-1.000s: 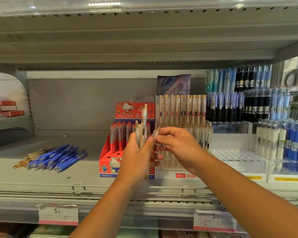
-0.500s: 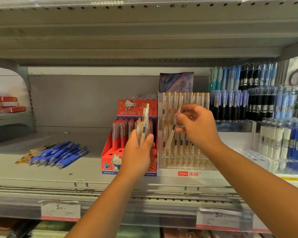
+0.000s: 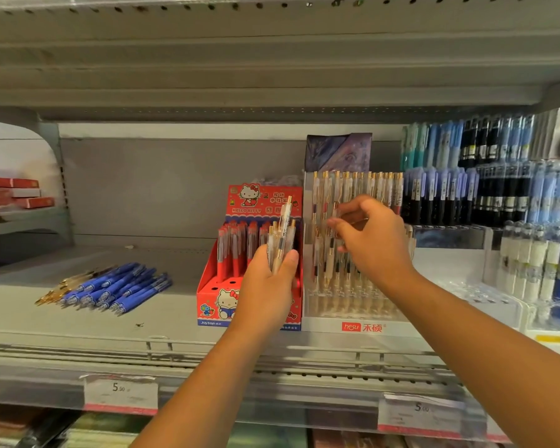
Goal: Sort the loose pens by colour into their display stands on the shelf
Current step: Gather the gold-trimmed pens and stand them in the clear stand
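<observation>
Left hand [image 3: 265,292] grips clear pens [image 3: 283,234] before the red box [image 3: 212,287]; right hand [image 3: 375,250], at three o'clock, reaches into the clear stand [image 3: 324,324], fingers curled, whether round a pen is unclear; likely the slotting step; next needs a free hole, pen upright.

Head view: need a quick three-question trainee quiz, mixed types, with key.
1. Fill in: the loose pens left of the red stand are mostly ___.
2. True or false: the left hand grips a bundle of clear pens.
3. The right hand is at: A) red stand B) clear stand C) loose pens.
Key: 1 blue; 2 true; 3 B.
</observation>
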### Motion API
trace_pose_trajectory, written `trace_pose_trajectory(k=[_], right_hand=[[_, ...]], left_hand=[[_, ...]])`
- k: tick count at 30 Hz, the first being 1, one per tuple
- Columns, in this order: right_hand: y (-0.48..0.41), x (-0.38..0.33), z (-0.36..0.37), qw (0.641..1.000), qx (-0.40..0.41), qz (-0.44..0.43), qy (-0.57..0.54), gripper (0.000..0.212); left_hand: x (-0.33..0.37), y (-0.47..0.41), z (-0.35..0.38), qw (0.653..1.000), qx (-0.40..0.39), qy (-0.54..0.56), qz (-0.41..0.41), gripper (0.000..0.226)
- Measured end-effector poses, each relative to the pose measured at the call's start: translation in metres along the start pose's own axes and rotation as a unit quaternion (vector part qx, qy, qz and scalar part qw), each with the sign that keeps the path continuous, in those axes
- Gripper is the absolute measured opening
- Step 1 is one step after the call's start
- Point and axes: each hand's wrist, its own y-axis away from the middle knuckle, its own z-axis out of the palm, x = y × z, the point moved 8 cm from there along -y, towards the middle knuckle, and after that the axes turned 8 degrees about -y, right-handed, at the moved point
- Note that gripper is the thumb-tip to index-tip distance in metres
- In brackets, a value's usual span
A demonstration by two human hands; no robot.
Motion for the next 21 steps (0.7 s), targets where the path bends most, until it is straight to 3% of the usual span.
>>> trace_pose_trajectory(k=[5,9,13,21], right_hand=[[0.002,-0.001,0.001,1.0,-0.003,-0.001,-0.001,0.014],[0.006,0.012,0.011,0.996,-0.066,0.037,0.045,0.017],[0.014,0.027,0.016,0.989,-0.096,0.075,0.082,0.02],[0.017,0.019,0.014,0.984,-0.106,0.066,0.129,0.017]], left_hand=[[-0.003,-0.001,0.0,0.999,-0.005,0.029,-0.033,0.012],[-0.002,0.0,0.001,0.998,-0.012,0.047,-0.046,0.014],[0.001,0.003,0.003,0.998,-0.025,0.037,-0.037,0.013],[0.012,0.01,0.011,0.995,-0.081,0.051,-0.011,0.008]])
